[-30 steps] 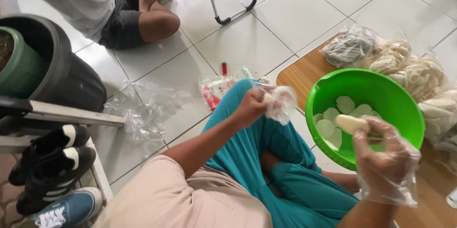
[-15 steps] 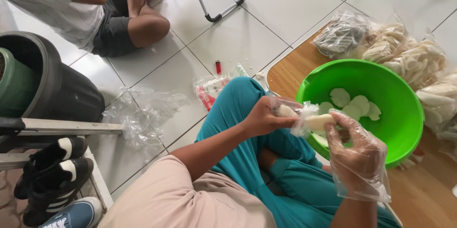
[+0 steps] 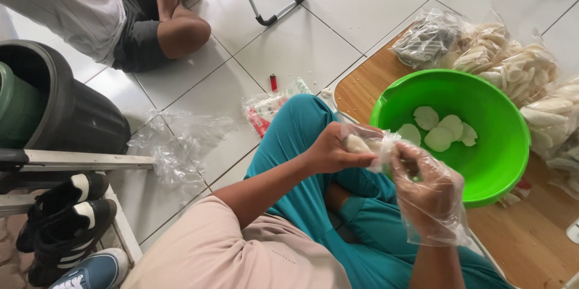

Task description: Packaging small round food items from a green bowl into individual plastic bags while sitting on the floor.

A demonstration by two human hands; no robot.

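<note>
1. Pale dough piece sits pinched in the bare left hand, just left of the green bowl.
2. Right hand, in a clear plastic glove, closes on the piece's other end.
3. White slices lie in the bowl.

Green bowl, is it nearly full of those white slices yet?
Not nearly. The green bowl holds only a few white slices. The left hand and the gloved right hand hold a pale piece between them. Several bags of pale crackers sit beside the bowl.
</note>
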